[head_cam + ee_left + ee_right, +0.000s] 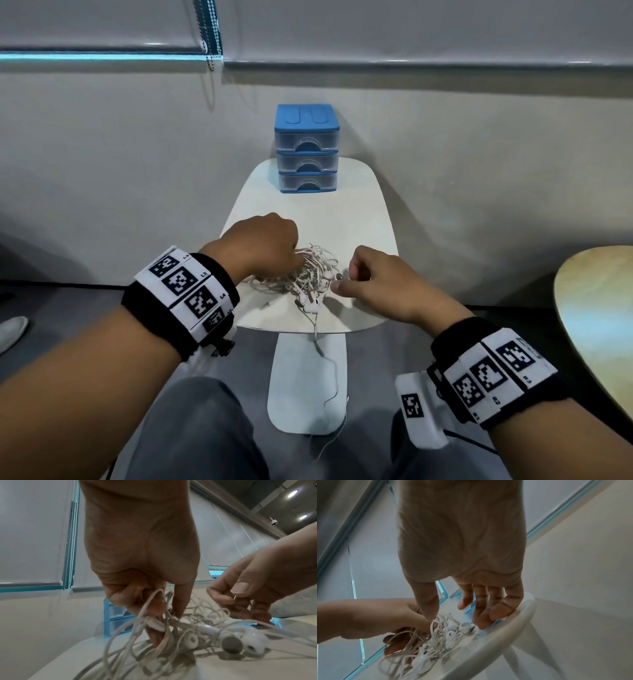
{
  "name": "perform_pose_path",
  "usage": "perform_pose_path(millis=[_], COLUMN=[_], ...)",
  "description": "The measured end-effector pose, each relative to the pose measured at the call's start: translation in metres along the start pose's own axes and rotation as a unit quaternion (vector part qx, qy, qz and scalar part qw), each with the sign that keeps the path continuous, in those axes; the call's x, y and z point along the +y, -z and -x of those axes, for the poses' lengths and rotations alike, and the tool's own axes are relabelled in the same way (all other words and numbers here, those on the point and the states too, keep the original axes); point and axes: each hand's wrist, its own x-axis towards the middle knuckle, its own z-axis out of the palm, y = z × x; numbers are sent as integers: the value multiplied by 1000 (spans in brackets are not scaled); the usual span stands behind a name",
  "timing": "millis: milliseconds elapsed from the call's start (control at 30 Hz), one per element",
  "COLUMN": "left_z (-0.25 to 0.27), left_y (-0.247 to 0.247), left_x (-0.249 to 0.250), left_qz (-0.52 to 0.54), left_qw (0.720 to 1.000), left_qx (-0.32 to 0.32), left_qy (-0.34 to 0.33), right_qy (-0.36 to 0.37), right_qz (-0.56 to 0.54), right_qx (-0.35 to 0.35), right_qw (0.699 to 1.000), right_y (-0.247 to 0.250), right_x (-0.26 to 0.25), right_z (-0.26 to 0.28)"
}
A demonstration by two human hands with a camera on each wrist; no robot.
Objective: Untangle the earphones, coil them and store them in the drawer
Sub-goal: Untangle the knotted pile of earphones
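A tangled bunch of white earphones lies on the near half of a small white table. My left hand is on the left side of the bunch, and in the left wrist view its fingers curl round several loops of cable. My right hand sits just right of the tangle with loosely curled fingers. Its thumb touches the cables and nothing is pinched. Earbuds lie at the right edge of the bunch. A blue three-drawer unit stands at the table's far end, all drawers closed.
One cable end hangs over the table's front edge toward the white base. A round wooden tabletop is at the right. My knees are below the table edge, and a shoe is at the far left. A wall stands behind the table.
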Motion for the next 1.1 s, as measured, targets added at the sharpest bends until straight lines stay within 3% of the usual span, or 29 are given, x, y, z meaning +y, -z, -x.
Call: perform_pose_path(millis=[200, 467, 567, 767, 867, 967, 1100], left_z=[5, 14, 18, 33, 37, 37, 30], left_y=[3, -4, -8, -18, -25, -37, -35], left_x=[-4, -6, -12, -5, 2, 12, 21], left_qz=[86, 173, 186, 284, 291, 259, 240], left_qw=[993, 981, 980, 946, 945, 962, 969], left_qx=[-24, -45, 8, 148, 109, 31, 43], left_qy=[76, 79, 68, -58, -99, -76, -27], right_qy=[-17, -30, -51, -93, -124, -145, -142], right_qz=[83, 117, 56, -186, -254, -297, -299], right_qx=[-86, -91, -77, -71, -60, -51, -44], right_qw=[993, 989, 994, 976, 957, 942, 943], right_y=[-15, -5, 6, 19, 21, 22, 22], right_x=[-10, -9, 1, 13, 16, 17, 15], right_z=[-4, -13, -15, -16, -18, -18, -17])
